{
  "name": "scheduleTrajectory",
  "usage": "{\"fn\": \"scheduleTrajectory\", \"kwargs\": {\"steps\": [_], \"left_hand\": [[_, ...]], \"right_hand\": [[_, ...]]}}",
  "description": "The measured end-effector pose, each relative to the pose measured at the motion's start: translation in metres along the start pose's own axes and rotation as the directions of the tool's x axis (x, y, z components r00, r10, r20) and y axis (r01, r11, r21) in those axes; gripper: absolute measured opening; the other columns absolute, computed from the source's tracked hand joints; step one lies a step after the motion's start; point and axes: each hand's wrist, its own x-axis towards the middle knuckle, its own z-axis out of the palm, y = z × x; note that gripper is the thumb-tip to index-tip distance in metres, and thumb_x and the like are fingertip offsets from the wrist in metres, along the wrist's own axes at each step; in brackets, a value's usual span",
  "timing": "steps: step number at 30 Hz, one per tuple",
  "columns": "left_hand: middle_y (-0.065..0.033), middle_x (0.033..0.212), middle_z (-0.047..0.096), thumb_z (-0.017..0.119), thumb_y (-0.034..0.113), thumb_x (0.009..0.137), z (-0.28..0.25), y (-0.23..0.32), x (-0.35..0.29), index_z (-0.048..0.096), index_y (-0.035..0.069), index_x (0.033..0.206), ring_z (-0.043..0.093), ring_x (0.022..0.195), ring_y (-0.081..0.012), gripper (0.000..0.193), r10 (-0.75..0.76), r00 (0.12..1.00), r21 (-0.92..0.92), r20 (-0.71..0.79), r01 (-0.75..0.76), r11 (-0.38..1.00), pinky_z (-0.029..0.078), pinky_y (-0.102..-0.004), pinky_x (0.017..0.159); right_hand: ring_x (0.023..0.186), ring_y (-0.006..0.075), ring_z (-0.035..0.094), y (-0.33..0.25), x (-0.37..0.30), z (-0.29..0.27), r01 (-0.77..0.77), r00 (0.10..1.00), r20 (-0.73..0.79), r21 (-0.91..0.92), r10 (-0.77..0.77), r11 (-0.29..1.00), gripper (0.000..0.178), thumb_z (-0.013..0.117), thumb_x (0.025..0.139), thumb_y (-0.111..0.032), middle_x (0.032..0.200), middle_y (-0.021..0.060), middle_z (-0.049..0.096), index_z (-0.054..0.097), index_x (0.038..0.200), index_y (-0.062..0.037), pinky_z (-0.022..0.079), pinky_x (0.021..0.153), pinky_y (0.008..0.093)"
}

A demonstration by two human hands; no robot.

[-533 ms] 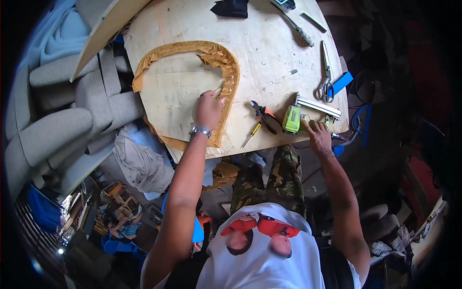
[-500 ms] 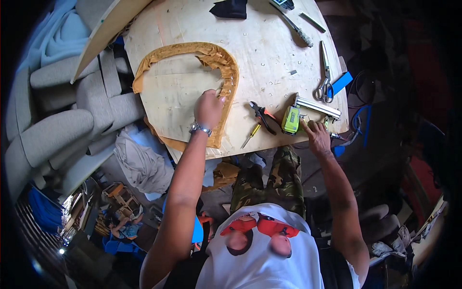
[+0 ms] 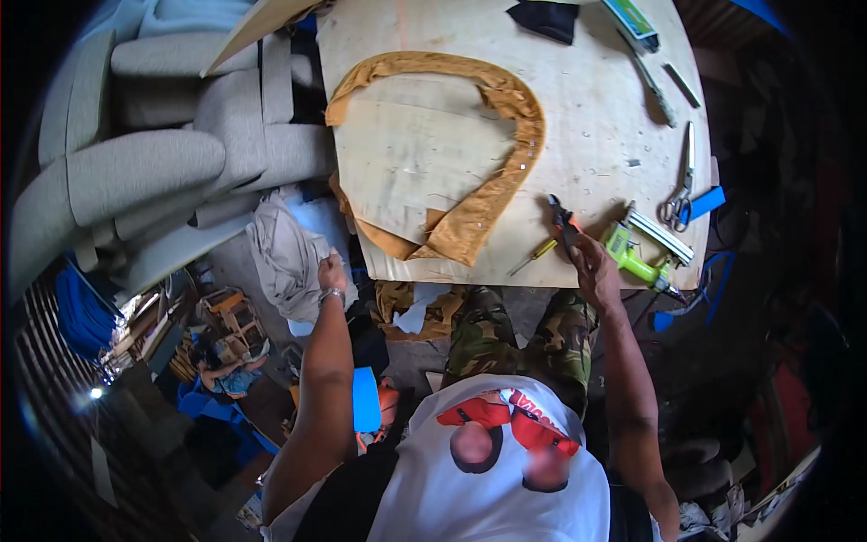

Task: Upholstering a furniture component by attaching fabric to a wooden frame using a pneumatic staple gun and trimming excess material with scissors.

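On the wooden table lies a curved band of mustard-brown fabric (image 3: 433, 63), shaped like an arch, with staples along its right side. My right hand (image 3: 596, 271) reaches over the table's front edge with its fingers closed round the handles of the side cutters (image 3: 558, 213). Just left of those lies a yellow-handled screwdriver (image 3: 535, 256). To the right of the hand rests a green staple gun (image 3: 628, 251). My left hand (image 3: 331, 271) is off the table, in front of a crumpled grey cloth (image 3: 275, 257). Its fingers are curled, and anything inside them is hidden.
Scissors (image 3: 679, 208) and a blue strip (image 3: 707, 202) lie at the table's right side. Farther back are a black cloth piece (image 3: 545, 20), a green box (image 3: 632, 23) and a long thin tool (image 3: 655, 95). Grey sofas (image 3: 144, 176) stand at the left.
My left hand has left the fabric band and moved down-left past the table edge. My right hand has gone from the staple gun to the side cutters. The view has shifted.
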Motion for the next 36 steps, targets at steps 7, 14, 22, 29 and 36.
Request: {"fn": "scheduleTrajectory", "kwargs": {"steps": [7, 14, 22, 29, 36], "left_hand": [[-0.0231, 0.118, 0.063, 0.061, 0.041, 0.095, 0.019, -0.056, 0.143, 0.059, -0.003, 0.119, 0.059, 0.111, -0.0373, 0.05, 0.448, 0.889, -0.11, -0.089, -0.456, 0.883, 0.045, -0.0416, 0.097], [-0.0266, 0.132, 0.053, 0.062, 0.042, 0.093, 0.066, 0.048, 0.259, 0.044, -0.001, 0.135, 0.051, 0.122, -0.0401, 0.063, 0.54, 0.842, -0.408, -0.011, -0.497, 0.766, 0.042, -0.0441, 0.103], [-0.0334, 0.124, 0.058, 0.05, 0.068, 0.089, 0.026, 0.093, 0.167, 0.04, -0.007, 0.139, 0.057, 0.113, -0.0474, 0.091, 0.366, 0.928, -0.169, 0.074, -0.35, 0.921, 0.045, -0.0491, 0.099], [-0.0332, 0.121, 0.06, 0.043, 0.039, 0.103, -0.014, 0.036, 0.051, 0.047, -0.005, 0.138, 0.057, 0.115, -0.0454, 0.057, 0.85, 0.453, -0.327, 0.269, -0.787, 0.523, 0.047, -0.0508, 0.094], [-0.0101, 0.15, 0.042, 0.03, 0.064, 0.1, -0.267, 0.103, -0.035, 0.036, 0.006, 0.149, 0.038, 0.138, -0.0278, 0.076, 0.722, 0.69, -0.998, 0.052, 0.003, 0.068, 0.028, -0.0444, 0.114]], "right_hand": [[0.116, 0.0257, 0.058, -0.045, 0.056, 0.193, -0.387, 0.917, 0.306, 0.521, 0.257, 0.761, 0.062, 0.049, 0.1, -0.051, 0.125, 0.0169, 0.062, 0.051, 0.136, -0.0007, 0.046, 0.097, 0.0375], [0.118, 0.0244, 0.056, -0.082, 0.104, 0.352, -0.406, 0.899, 0.315, 0.861, 0.305, 0.306, 0.077, 0.026, 0.096, -0.071, 0.133, 0.0073, 0.059, 0.048, 0.142, -0.0137, 0.043, 0.097, 0.0435], [0.091, 0.008, 0.051, -0.166, 0.043, 0.27, 0.164, 0.945, -0.295, 0.799, 0.139, 0.578, 0.044, 0.043, 0.104, -0.044, 0.099, -0.0007, 0.058, 0.057, 0.117, -0.0035, 0.043, 0.082, 0.0255], [0.115, 0.0256, 0.042, -0.333, -0.103, 0.147, 0.522, 0.841, -0.377, 0.378, -0.387, 0.765, 0.061, 0.056, 0.093, -0.038, 0.119, 0.0158, 0.046, 0.045, 0.138, 0.0023, 0.035, 0.102, 0.039], [0.137, 0.0324, 0.032, -0.331, -0.121, 0.171, 0.614, 0.74, -0.189, 0.58, -0.645, 0.535, 0.05, 0.042, 0.102, -0.03, 0.143, 0.0205, 0.036, 0.047, 0.141, 0.0015, 0.023, 0.116, 0.0419]]}}
